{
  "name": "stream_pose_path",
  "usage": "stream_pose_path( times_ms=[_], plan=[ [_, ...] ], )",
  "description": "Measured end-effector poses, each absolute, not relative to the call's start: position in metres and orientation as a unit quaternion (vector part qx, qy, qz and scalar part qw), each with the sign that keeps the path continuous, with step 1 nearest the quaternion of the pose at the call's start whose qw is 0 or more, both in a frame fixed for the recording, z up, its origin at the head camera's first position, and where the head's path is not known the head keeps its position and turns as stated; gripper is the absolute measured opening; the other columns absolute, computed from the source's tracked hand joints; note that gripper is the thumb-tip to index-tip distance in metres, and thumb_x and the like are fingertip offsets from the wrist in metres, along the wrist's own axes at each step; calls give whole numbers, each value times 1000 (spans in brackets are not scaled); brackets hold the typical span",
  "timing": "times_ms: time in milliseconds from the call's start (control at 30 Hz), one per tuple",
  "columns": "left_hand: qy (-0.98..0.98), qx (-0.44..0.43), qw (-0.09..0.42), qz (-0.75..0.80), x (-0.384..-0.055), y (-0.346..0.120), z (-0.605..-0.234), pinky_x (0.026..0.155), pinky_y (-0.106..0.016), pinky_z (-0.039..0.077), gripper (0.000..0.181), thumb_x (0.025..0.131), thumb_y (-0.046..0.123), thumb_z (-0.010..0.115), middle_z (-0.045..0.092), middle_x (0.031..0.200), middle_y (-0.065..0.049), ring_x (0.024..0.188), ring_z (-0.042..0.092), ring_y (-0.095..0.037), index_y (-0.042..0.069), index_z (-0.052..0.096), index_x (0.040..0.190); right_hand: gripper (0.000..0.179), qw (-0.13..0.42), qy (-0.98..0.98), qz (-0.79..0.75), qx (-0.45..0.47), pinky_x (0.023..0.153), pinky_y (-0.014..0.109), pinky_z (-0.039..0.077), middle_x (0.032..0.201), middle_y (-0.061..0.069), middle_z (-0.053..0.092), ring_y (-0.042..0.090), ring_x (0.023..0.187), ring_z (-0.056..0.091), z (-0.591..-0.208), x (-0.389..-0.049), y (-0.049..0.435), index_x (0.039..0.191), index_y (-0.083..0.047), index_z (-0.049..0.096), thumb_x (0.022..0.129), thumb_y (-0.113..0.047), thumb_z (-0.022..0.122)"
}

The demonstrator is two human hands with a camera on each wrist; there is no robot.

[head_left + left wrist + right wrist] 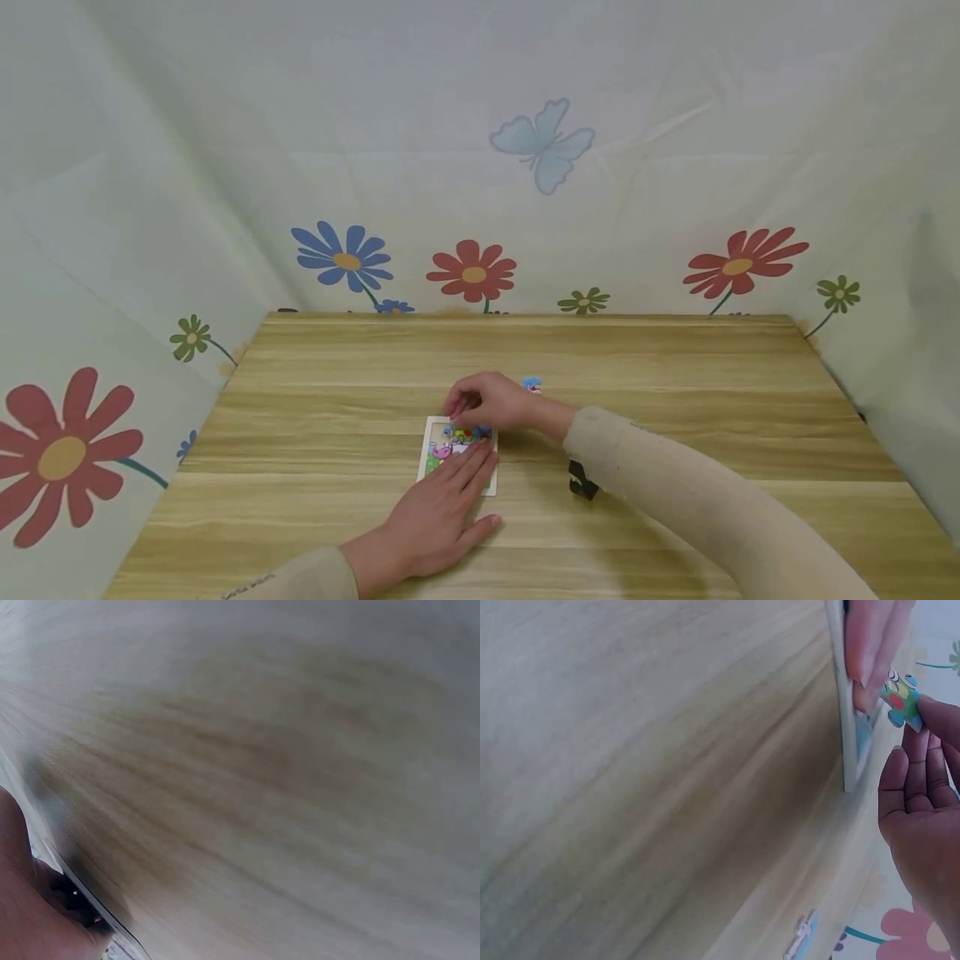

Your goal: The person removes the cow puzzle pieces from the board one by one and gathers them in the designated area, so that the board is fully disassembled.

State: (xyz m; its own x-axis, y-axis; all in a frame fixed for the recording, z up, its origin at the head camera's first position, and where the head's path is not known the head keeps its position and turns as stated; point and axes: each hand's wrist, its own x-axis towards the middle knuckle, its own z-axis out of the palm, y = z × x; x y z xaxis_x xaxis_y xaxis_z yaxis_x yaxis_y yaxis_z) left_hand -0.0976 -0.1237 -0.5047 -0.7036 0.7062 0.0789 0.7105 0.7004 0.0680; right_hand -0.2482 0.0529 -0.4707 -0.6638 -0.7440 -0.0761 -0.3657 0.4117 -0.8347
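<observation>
A small picture puzzle board point(425, 442) with a white rim lies on the table, partly covered by both hands. My left hand point(435, 518) rests on its lower part with straight fingers, the thumb spread out to the right. Over the board's top edge is my right hand point(486, 402). Between its thumb and fingertips it pinches a colourful jigsaw piece point(901, 700), held up off the board and close to the left hand's fingers point(870, 645) in the right wrist view. The left wrist view catches only part of the left hand point(37, 907) and the board's edge.
One loose jigsaw piece point(532, 384) lies on the wooden table point(675, 375), just beyond the right wrist. A black object point(581, 482) shows below the right sleeve. Flower-printed cloth point(420, 167) encloses the table's back and sides.
</observation>
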Motion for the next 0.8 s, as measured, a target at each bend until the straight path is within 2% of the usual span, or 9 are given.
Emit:
stream_pose_path(
  times_ms=[167,367,600,800],
  plan=[
    [-924,-380,15,-47,-99,-123,-505,130,-41,29,76,114,56,33,31,174,-17,161,28,-27,1,35,166,15,211,814,-420,-340,89,23,58,99,-4,75,9,92,68,-462,-252,60,114,-4,78,100,-9,76],
    [-922,-384,33,-46,-97,-124,-506,128,-41,33,75,113,55,37,36,171,-18,160,32,-28,0,38,164,14,190,821,-413,-345,87,23,58,99,-3,75,7,91,67,-459,-261,79,113,-2,77,100,-9,76],
    [-925,-375,30,-43,-95,-123,-507,128,-40,32,76,113,57,35,34,173,-15,160,31,-27,2,37,165,16,174,826,-416,-339,88,27,59,100,0,75,11,92,68,-454,-269,109,112,1,77,99,-8,77],
    [-924,-377,46,-46,-95,-123,-507,127,-40,35,75,113,56,38,37,171,-15,159,34,-28,1,39,164,18,172,830,-424,-320,90,29,58,102,3,75,12,95,68,-450,-275,131,114,4,75,100,-6,75]
  ],
)
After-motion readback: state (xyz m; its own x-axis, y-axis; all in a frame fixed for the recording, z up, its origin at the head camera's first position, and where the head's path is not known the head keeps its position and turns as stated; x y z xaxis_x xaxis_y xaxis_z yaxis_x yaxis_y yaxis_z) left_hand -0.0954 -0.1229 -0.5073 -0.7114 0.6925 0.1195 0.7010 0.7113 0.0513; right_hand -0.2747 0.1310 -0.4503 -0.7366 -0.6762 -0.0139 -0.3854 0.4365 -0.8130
